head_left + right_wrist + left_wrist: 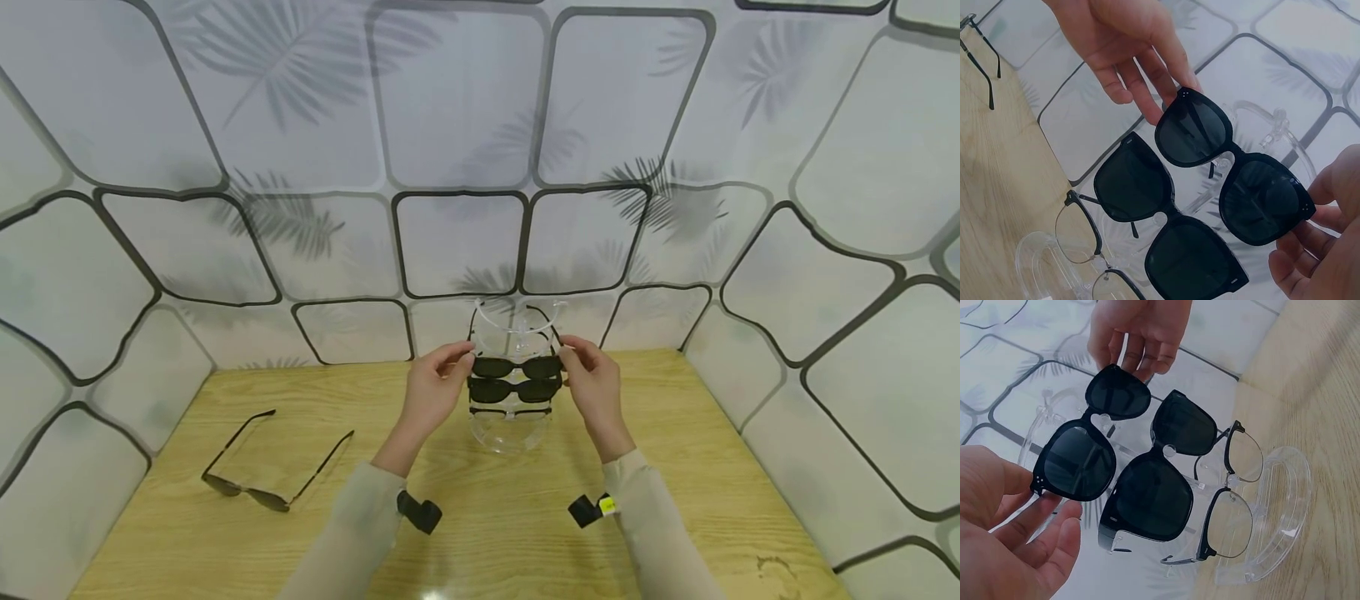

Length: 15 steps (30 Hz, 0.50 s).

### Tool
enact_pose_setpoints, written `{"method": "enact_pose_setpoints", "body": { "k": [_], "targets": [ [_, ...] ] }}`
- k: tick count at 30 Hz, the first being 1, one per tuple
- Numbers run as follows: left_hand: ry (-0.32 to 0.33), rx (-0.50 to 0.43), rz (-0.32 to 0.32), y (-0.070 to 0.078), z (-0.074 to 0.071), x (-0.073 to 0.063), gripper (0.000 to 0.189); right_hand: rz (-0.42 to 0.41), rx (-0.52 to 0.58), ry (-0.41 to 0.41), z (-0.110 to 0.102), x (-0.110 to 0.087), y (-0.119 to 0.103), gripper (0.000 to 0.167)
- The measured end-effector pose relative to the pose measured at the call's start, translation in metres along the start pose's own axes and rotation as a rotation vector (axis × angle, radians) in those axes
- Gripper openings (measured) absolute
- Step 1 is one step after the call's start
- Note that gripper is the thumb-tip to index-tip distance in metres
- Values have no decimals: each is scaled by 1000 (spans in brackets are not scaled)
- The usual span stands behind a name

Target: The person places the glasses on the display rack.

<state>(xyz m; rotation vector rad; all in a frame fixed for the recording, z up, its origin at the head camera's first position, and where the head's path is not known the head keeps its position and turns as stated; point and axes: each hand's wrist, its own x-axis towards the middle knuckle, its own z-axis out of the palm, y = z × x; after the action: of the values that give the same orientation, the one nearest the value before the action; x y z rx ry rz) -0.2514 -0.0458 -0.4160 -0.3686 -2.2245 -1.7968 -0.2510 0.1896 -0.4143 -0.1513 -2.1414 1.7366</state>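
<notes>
A pair of black sunglasses (517, 367) is pinched at its two outer corners, one by each hand. My left hand (438, 383) grips the left end and my right hand (592, 387) the right end. The pair sits at the upper part of a clear display stand (510, 437); whether the stand bears its weight I cannot tell. Just below, a second pair of black sunglasses (1154, 494) rests on the stand. Under that hang half-rim eyeglasses (1235, 515) with clear lenses. The wrist views show thumb and fingers around the frame's corners.
Another pair of sunglasses (247, 492) lies on the left of the wooden table (480, 533), temples spread open and pointing away. A patterned backdrop (465, 242) rises close behind the stand, with similar walls at both sides.
</notes>
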Motion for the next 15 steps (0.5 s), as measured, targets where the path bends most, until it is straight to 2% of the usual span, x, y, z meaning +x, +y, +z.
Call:
{"method": "enact_pose_setpoints", "body": {
  "k": [15],
  "targets": [
    [2,26,-2,-4,2,3,26,10,-7,-6,1,4,8,28]
  ]
}}
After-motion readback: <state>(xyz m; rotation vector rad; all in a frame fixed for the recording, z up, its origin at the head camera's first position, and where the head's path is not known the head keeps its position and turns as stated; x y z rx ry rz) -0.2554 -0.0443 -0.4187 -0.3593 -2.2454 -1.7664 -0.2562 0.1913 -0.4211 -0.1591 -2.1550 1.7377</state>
